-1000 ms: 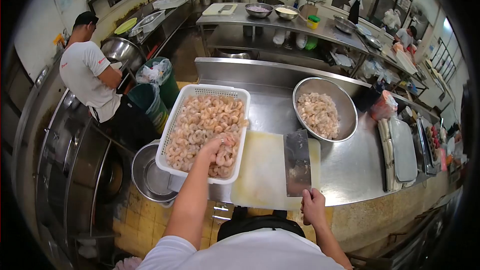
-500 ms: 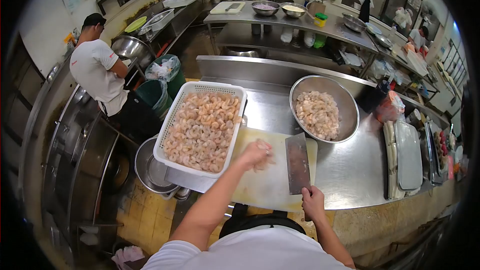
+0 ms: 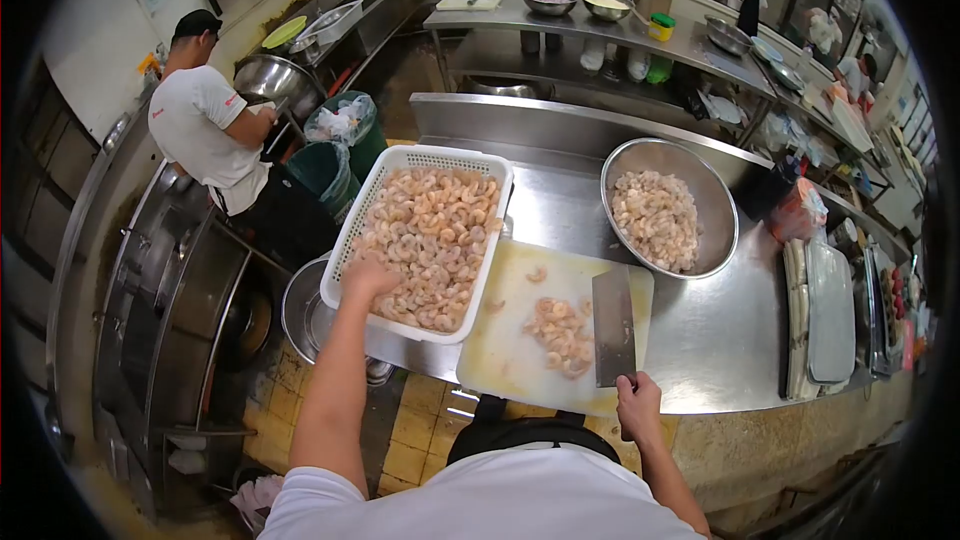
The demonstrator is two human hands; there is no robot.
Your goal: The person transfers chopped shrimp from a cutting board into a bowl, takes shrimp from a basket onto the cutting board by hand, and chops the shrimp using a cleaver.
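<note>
My left hand [image 3: 369, 281] is at the near left corner of a white perforated basket [image 3: 492, 285] heaped with peeled shrimp [image 3: 430, 230]. Its fingers reach down among the shrimp, so their tips are hidden. A broad cleaver [image 3: 613, 325] has its handle wrapped in my right hand [image 3: 639, 406], and its blade lies over the right side of the cutting board [image 3: 500, 345]. Left of the blade, a loose pile of shrimp [image 3: 560, 335] rests on the board, with a few single pieces farther off. Behind the board stands a steel bowl [image 3: 722, 215] holding cut shrimp [image 3: 655, 220].
A steel pot [image 3: 303, 315] sits below the basket's left side. Stacked trays [image 3: 830, 310] stand at the table's right end. To the left, a co-worker [image 3: 210, 130] faces another counter, near lined bins [image 3: 365, 130]. A raised metal ledge [image 3: 560, 125] runs along the back.
My left hand has moved left from the board into the basket. Shrimp now lie spread on the board where the hand was. The cleaver stays in my right hand.
</note>
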